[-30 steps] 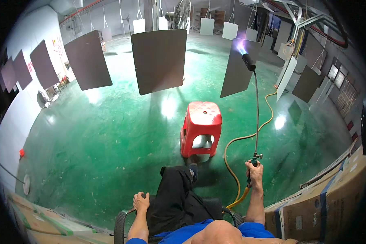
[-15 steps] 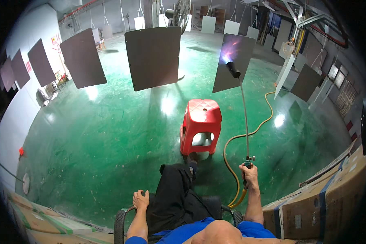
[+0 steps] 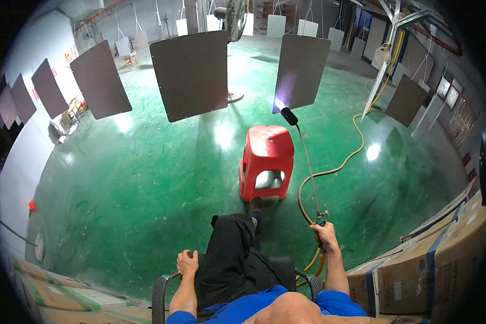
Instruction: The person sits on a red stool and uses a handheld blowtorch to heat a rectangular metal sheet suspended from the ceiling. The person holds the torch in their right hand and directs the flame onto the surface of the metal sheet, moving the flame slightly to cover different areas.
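Note:
My right hand (image 3: 325, 236) is closed around the handle of a gas torch (image 3: 310, 171), whose long thin tube points forward. From its black nozzle (image 3: 289, 116) a violet-blue flame (image 3: 284, 96) plays over the lower left part of a hanging dark panel (image 3: 303, 67). A yellow hose (image 3: 343, 170) runs from the handle across the floor. My left hand (image 3: 187, 262) lies beside my black-trousered leg (image 3: 224, 259), near the front of the chair's armrest (image 3: 159, 297). Its fingers are curled, and what is under them is hidden.
A red plastic stool (image 3: 269, 143) stands ahead by my foot. Several dark panels hang beyond, including a large one (image 3: 191, 75) left of centre. A fan (image 3: 236, 21) stands behind them. Cardboard boxes (image 3: 402, 286) are stacked at my right, others (image 3: 70, 297) at my left. The floor (image 3: 124, 200) is green.
My right hand has shifted slightly left, and the torch nozzle has swung down and left, bringing the flame from the panel's upper part to its lower left. The left hand stays put.

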`<move>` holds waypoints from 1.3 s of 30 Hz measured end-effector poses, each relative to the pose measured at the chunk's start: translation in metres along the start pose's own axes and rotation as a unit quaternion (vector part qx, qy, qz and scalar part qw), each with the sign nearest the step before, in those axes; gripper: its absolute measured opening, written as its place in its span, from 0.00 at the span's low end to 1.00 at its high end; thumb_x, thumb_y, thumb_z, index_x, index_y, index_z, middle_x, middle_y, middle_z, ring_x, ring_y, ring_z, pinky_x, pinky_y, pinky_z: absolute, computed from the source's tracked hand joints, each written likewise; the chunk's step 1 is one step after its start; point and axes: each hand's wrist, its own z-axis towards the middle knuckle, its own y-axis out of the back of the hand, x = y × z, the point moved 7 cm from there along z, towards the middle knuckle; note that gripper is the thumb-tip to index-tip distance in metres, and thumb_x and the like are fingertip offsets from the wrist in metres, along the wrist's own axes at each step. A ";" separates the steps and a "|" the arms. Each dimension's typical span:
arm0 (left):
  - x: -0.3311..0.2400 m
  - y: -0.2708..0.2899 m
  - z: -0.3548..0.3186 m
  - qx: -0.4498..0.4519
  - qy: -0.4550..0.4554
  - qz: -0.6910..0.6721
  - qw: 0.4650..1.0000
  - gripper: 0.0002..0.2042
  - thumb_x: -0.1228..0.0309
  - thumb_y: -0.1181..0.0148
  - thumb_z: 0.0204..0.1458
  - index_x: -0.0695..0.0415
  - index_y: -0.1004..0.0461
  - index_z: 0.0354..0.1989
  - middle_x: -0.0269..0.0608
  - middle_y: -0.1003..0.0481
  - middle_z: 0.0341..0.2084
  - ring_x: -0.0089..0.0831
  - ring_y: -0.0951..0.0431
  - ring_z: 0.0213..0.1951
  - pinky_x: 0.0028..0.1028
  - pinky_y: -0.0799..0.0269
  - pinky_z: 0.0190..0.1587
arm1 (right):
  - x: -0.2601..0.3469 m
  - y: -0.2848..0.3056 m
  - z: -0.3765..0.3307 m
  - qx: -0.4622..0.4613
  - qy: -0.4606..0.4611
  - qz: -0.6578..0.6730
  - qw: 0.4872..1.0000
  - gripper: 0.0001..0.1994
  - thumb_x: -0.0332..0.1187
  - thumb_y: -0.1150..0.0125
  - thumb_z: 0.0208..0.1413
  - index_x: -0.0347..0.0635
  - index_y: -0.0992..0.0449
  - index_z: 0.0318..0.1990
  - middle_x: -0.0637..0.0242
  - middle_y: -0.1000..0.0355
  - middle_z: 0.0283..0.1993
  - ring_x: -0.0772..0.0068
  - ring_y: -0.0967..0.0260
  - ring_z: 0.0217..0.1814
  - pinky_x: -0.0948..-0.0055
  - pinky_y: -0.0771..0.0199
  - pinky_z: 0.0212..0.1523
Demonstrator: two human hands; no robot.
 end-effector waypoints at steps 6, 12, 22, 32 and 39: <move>-0.003 0.001 -0.002 -0.006 -0.004 0.004 1.000 0.21 0.49 0.41 0.50 0.49 0.25 0.45 0.44 0.29 0.46 0.46 0.30 0.51 0.44 0.34 0.53 | -0.018 0.001 0.018 0.007 -0.014 0.011 1.000 0.08 0.30 0.35 0.47 0.43 0.30 0.23 0.74 0.37 0.16 0.79 0.42 0.13 0.75 0.43 0.15; -0.005 0.002 -0.003 -0.007 0.000 0.007 1.000 0.20 0.49 0.42 0.50 0.49 0.25 0.45 0.44 0.29 0.46 0.46 0.30 0.51 0.43 0.34 0.53 | -0.027 0.011 0.042 -0.009 -0.039 0.020 0.999 0.09 0.29 0.35 0.47 0.44 0.30 0.22 0.74 0.37 0.16 0.79 0.42 0.12 0.75 0.44 0.14; -0.004 0.002 -0.003 -0.019 0.002 0.003 1.000 0.20 0.49 0.41 0.50 0.49 0.24 0.44 0.44 0.28 0.45 0.46 0.29 0.50 0.43 0.34 0.52 | -0.015 0.034 0.077 -0.036 -0.042 0.072 0.996 0.09 0.29 0.36 0.47 0.43 0.31 0.21 0.71 0.37 0.17 0.77 0.42 0.12 0.74 0.42 0.14; 0.002 -0.007 0.003 0.032 0.008 0.018 0.999 0.23 0.47 0.41 0.49 0.48 0.26 0.48 0.46 0.29 0.48 0.47 0.31 0.52 0.44 0.34 0.54 | 0.032 0.050 0.083 -0.052 -0.005 0.065 0.997 0.07 0.29 0.36 0.47 0.42 0.30 0.24 0.72 0.36 0.19 0.78 0.41 0.14 0.76 0.41 0.15; 0.005 -0.002 0.008 0.089 -0.010 0.057 0.994 0.30 0.45 0.38 0.44 0.48 0.29 0.55 0.49 0.32 0.52 0.48 0.35 0.57 0.45 0.39 0.59 | 0.082 0.045 0.075 -0.034 0.062 0.104 0.992 0.06 0.28 0.35 0.48 0.43 0.28 0.29 0.73 0.36 0.19 0.79 0.42 0.13 0.76 0.40 0.15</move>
